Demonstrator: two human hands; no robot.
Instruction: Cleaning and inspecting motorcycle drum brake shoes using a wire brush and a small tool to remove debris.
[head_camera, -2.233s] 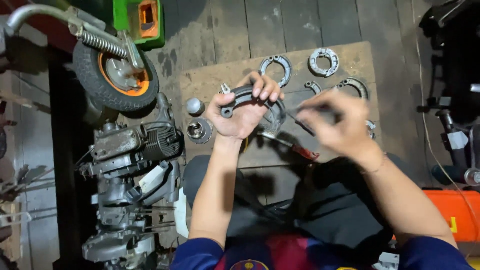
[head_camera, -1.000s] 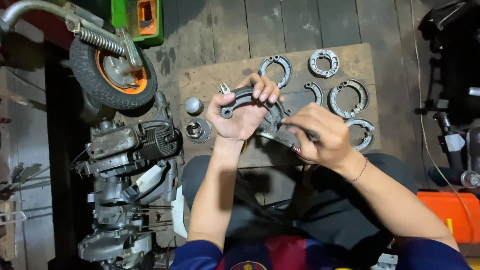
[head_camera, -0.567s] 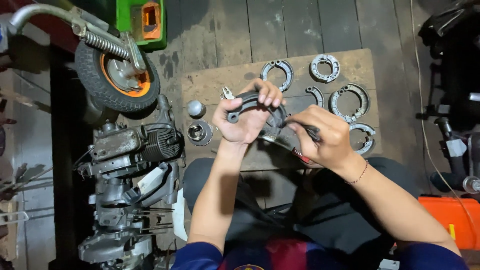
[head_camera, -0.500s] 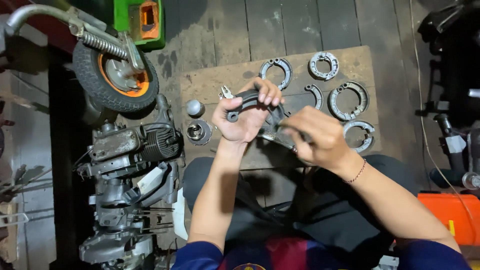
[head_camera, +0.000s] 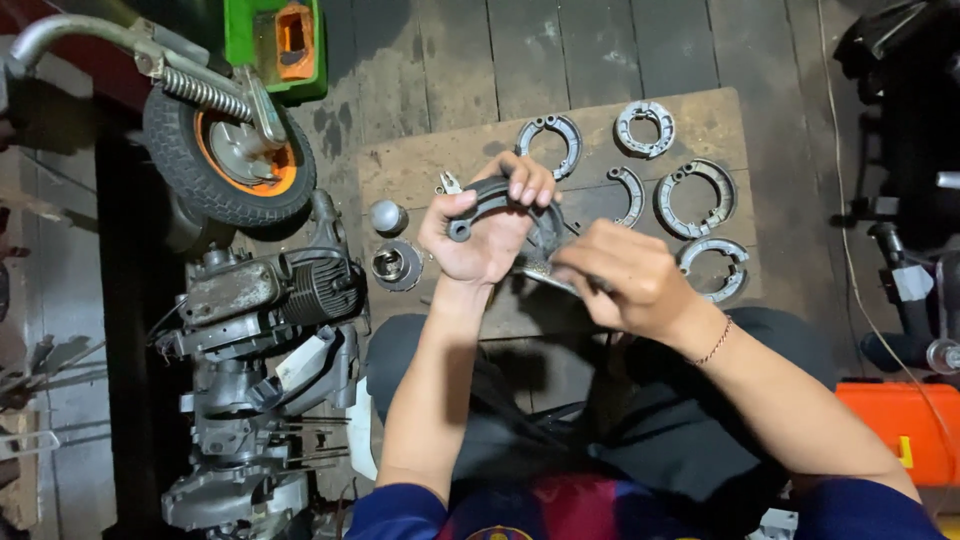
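Seated person: legs in dark trousers at the bottom of the view, both arms stretched forward so the work is held up over the near edge of the wooden board (head_camera: 420, 165)
Left hand (head_camera: 480, 235): fingers (head_camera: 527, 185) wrapped and clamped over the top of a dark curved brake shoe (head_camera: 490, 200), thumb underneath; the grip keeps the arc lifted and turned toward the other hand
Brake shoe in hand: raised above the near middle of the board, not resting on it, its round end eye showing at the left
Right hand (head_camera: 620, 275): fingers closed together around a thin metal tool (head_camera: 545, 272) whose tip points at the inner side of the held shoe; I judge it works on the shoe's spring or lining, but the exact contact is hidden by the hand
Engine block (head_camera: 270, 300): lies on the floor just beside the left edge of the board, within reach
Two small round metal parts (head_camera: 397, 265): placed near the left edge of the board, set aside from the shoes
Other brake shoes (head_camera: 690, 198): laid flat in pairs along the far edge and right edge of the board, apart from each other so each set stays sorted
Small wheel (head_camera: 228, 165): black tyre with orange rim, on the floor beyond the engine, near the far left corner of the board
Green box (head_camera: 275, 40): farthest, behind the wheel
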